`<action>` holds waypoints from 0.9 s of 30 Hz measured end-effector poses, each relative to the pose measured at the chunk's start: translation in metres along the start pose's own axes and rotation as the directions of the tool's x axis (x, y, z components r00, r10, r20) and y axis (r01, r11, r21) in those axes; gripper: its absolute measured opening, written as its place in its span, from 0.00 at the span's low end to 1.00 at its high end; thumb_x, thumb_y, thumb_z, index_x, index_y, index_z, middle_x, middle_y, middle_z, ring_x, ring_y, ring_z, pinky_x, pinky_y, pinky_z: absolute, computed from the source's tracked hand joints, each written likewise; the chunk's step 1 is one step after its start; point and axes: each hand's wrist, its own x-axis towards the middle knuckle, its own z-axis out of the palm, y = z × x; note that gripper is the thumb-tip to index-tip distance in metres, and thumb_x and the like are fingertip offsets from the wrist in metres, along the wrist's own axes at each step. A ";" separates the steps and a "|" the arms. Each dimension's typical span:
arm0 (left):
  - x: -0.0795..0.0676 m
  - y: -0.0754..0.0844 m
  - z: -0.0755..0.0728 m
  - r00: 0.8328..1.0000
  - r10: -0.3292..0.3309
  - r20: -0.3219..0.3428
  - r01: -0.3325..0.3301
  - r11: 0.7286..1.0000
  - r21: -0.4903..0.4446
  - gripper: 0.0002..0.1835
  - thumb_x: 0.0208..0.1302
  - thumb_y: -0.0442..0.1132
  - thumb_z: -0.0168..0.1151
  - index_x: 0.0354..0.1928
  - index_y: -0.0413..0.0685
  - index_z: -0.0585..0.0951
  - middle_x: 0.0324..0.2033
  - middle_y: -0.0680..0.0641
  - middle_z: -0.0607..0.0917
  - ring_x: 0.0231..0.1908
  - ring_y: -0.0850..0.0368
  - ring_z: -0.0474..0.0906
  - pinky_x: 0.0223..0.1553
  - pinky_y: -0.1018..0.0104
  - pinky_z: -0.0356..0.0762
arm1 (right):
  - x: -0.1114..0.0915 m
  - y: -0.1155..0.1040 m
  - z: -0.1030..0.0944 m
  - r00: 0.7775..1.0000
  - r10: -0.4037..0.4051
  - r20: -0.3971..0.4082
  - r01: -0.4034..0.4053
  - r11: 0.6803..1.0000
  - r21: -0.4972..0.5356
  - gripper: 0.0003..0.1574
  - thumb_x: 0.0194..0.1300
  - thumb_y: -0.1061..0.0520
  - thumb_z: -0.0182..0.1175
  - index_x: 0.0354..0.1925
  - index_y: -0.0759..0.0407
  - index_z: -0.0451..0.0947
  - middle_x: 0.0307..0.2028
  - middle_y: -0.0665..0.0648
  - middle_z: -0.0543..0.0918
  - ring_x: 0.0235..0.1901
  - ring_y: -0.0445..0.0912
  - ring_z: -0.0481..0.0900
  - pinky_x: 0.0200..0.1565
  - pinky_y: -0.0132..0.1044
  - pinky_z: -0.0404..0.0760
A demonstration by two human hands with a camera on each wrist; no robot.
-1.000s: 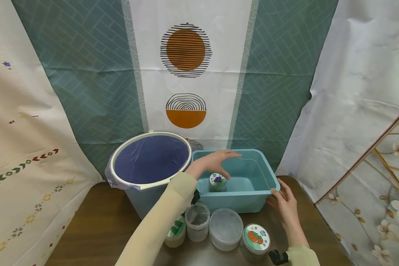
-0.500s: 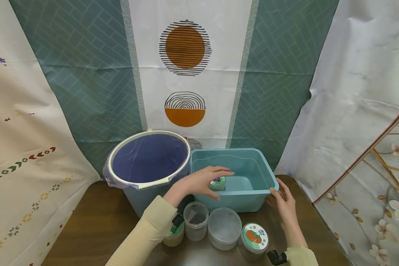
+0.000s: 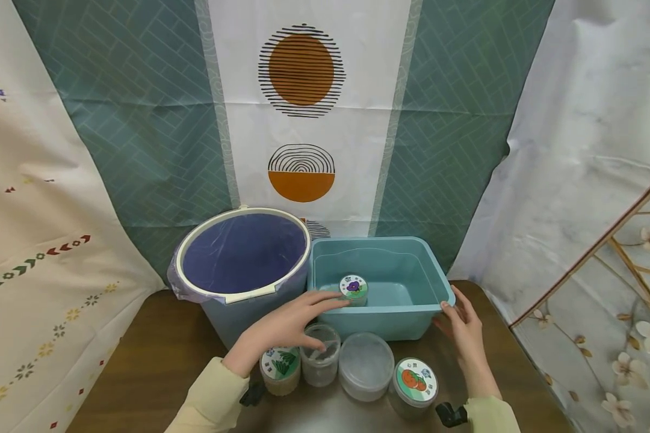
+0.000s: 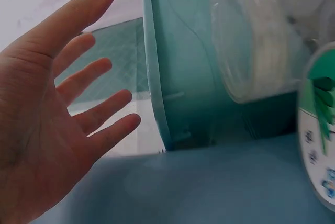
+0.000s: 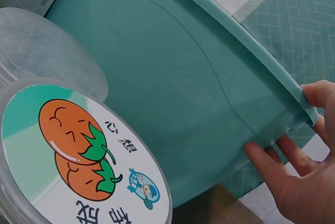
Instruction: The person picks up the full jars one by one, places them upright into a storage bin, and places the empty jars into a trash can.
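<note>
My left hand [image 3: 281,325] hangs with spread fingers over two small round jars in the head view, one clear jar [image 3: 325,370] and one with a green-vegetable label [image 3: 280,368]. Nothing is in its palm [image 4: 36,145] in the left wrist view. A teal plastic bin [image 3: 374,323] stands behind the jars. My right hand [image 3: 464,328] grips the bin's front right corner, thumb and fingers on either side of the rim [image 5: 298,96]. Inside the bin at the left sits a jar with a purple-flower label [image 3: 353,288].
Right of the clear jar stand a frosted-lid jar [image 3: 366,364] and a jar with an orange-fruit label [image 3: 416,382]. A blue bucket [image 3: 244,322] with a white rim and purple liner adjoins the bin. Patterned cloth [image 3: 165,150] hangs behind the brown table [image 3: 157,361].
My left hand has come out of the bin, moving left and toward me over the front jars. The purple-flower jar stays in the bin. My right hand keeps its grip on the corner.
</note>
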 end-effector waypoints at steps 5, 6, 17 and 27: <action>-0.025 -0.005 0.006 0.997 -0.065 -0.041 0.063 0.997 -0.037 0.46 0.54 0.50 0.75 0.74 0.66 0.63 0.74 0.53 0.64 0.73 0.50 0.62 0.66 0.50 0.71 | 0.001 -0.001 0.001 1.000 0.014 -0.013 -0.014 1.000 0.009 0.40 0.73 0.47 0.56 0.77 0.41 0.54 0.56 0.45 0.71 0.46 0.26 0.78 0.46 0.28 0.84; -0.030 -0.006 0.008 0.995 -0.082 -0.053 0.079 0.996 -0.047 0.45 0.54 0.50 0.75 0.74 0.65 0.64 0.73 0.52 0.66 0.72 0.50 0.64 0.65 0.50 0.72 | 0.001 0.000 0.001 1.000 0.017 -0.011 -0.017 1.000 0.013 0.40 0.73 0.47 0.56 0.77 0.41 0.53 0.55 0.44 0.71 0.46 0.26 0.78 0.46 0.28 0.84; -0.072 -0.018 0.038 0.964 -0.196 -0.182 0.186 0.980 -0.069 0.43 0.51 0.48 0.77 0.70 0.55 0.70 0.64 0.47 0.76 0.64 0.46 0.73 0.60 0.47 0.74 | 0.001 -0.005 -0.006 0.999 0.007 0.049 -0.009 0.999 0.044 0.40 0.73 0.50 0.57 0.77 0.44 0.54 0.51 0.41 0.75 0.44 0.27 0.80 0.47 0.30 0.84; -0.079 -0.026 0.052 0.957 -0.231 -0.175 0.212 0.969 -0.123 0.42 0.50 0.46 0.78 0.68 0.53 0.72 0.62 0.45 0.78 0.62 0.44 0.75 0.59 0.45 0.74 | 0.001 -0.007 -0.006 0.997 -0.008 0.074 0.006 1.000 0.026 0.42 0.71 0.51 0.59 0.77 0.45 0.53 0.51 0.40 0.75 0.46 0.27 0.79 0.47 0.30 0.84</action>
